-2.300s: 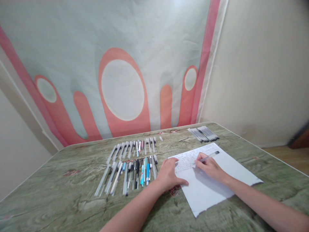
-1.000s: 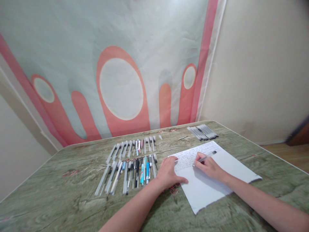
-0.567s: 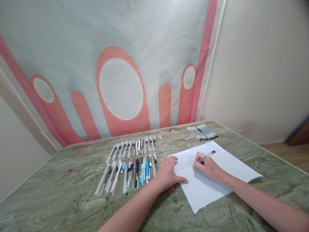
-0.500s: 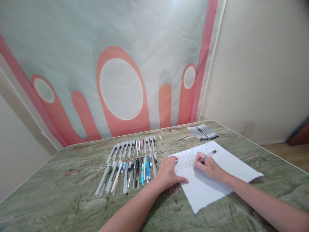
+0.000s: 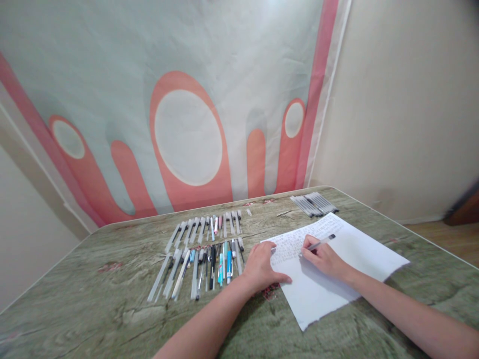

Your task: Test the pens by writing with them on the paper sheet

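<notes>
A white sheet of paper lies at an angle on the table, its upper part covered with rows of small handwriting. My right hand rests on the sheet, its fingers closed round a pen with a clear barrel and a dark end that points up and right. The pen's tip meets the paper near the last written rows. My left hand lies on the sheet's left edge, thumb and fingers spread apart, holding nothing. Part of the writing is hidden behind both hands.
Left of the paper, pens and caps lie in two rows, a back row and a front row. A bundle of thin pen refills sits behind the paper. The wood-patterned table meets a printed cloth at the back.
The paper's far right edge has lifted or shifted slightly upward. Both hands and the pen stay almost in the same place.
</notes>
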Demonstrator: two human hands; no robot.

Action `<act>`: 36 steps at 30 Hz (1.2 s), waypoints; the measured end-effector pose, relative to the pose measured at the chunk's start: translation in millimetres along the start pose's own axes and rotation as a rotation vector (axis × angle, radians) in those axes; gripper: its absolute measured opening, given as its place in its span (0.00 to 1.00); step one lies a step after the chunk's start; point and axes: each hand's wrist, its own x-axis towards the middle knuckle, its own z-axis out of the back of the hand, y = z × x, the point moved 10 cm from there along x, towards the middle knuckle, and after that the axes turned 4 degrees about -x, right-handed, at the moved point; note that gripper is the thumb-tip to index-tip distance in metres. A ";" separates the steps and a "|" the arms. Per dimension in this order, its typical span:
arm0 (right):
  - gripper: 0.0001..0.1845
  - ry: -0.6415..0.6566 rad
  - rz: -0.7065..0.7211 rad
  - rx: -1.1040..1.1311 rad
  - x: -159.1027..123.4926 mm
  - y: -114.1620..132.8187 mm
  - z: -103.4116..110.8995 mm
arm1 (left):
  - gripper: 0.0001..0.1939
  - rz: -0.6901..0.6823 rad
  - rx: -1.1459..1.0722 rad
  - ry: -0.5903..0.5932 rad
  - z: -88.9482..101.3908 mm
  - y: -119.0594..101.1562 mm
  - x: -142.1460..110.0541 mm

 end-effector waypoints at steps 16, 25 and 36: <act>0.06 0.011 0.003 0.001 -0.3 1.9 -1.0 | 0.46 -0.006 0.005 -0.012 -0.3 0.3 -0.1; 0.08 -0.062 -0.059 -0.003 3.0 -11.4 6.8 | 0.46 0.011 -0.007 -0.001 -0.1 0.5 -0.3; 0.11 -0.264 -0.263 0.381 18.4 -74.7 39.2 | 0.46 -0.007 -0.005 -0.001 2.2 -1.5 -2.1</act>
